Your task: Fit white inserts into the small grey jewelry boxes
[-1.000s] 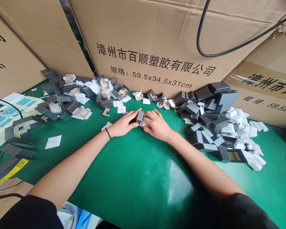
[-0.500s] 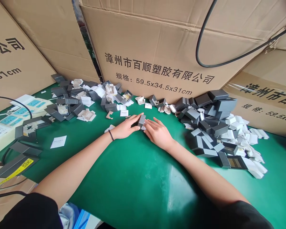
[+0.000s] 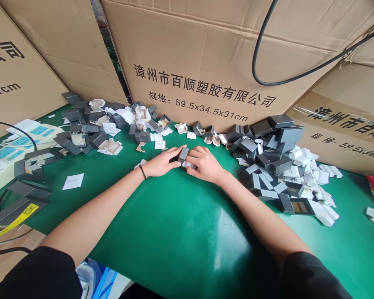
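A small dark grey box is between my two hands near the middle of the green table. My left hand grips its left side, thumb in front and fingers behind. From the right, my right hand has its fingers closed at the box's other side, where a white piece shows under the fingertips. The fingers partly hide the box and the white piece. Behind my left hand lie a small white card and a torn beige scrap.
Dark boxes and crumpled white inserts are heaped at right. More opened boxes lie at back left, near a power strip. Large cartons stand behind the green table; a black cable hangs in front.
My right hand's fingers have gone from spread to curled against the box's right side. My left hand keeps its grip. The whole view has shifted slightly.
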`<state>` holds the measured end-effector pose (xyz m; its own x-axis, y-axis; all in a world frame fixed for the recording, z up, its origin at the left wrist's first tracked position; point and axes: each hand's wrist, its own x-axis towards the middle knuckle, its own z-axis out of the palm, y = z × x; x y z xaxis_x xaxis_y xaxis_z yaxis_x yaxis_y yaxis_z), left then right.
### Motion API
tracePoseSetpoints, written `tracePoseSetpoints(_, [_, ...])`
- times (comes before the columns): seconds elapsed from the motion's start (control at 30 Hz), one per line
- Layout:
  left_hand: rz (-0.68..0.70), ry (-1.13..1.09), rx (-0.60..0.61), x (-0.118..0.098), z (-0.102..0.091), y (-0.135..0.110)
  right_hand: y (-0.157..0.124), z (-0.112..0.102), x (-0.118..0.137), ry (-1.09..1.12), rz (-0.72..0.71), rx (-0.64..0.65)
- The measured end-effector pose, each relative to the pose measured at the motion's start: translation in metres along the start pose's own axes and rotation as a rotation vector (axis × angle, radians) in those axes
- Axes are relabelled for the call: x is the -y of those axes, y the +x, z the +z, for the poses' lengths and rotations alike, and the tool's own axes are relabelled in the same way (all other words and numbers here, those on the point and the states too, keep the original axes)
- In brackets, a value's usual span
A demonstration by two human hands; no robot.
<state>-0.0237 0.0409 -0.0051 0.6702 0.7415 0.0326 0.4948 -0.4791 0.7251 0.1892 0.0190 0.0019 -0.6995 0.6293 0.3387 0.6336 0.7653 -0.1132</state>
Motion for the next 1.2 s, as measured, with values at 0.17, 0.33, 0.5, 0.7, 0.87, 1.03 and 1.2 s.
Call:
tracePoseSetpoints(0.17, [0.027, -0.005, 0.014, 0.008, -0.002, 0.002, -0.001, 0.002, -0.001, -0.030, -0.037, -0.021])
tracePoseSetpoints(0.33, [0.062, -0.012, 0.024, 0.008, -0.006, 0.003, -0.003, 0.003, 0.002, -0.079, -0.150, -0.029])
tracePoseSetpoints(0.5, [0.075, -0.142, 0.058, 0.004, -0.009, 0.002, -0.004, 0.008, 0.009, 0.007, -0.065, -0.042])
tracePoseSetpoints(0.7, [0.037, -0.355, 0.029, 0.006, -0.003, 0.001, -0.001, 0.016, 0.019, 0.129, 0.025, -0.099])
tracePoseSetpoints(0.87, [0.017, -0.340, -0.032, 0.004, 0.002, -0.002, -0.006, 0.023, 0.025, 0.138, 0.125, -0.210])
tracePoseSetpoints(1.03, [0.029, -0.344, -0.084, 0.002, 0.005, -0.005, -0.016, 0.031, 0.039, 0.115, 0.222, -0.308])
tracePoseSetpoints(1.2, [0.042, -0.355, -0.126, 0.002, 0.009, -0.005, -0.022, 0.031, 0.064, 0.013, 0.344, -0.313])
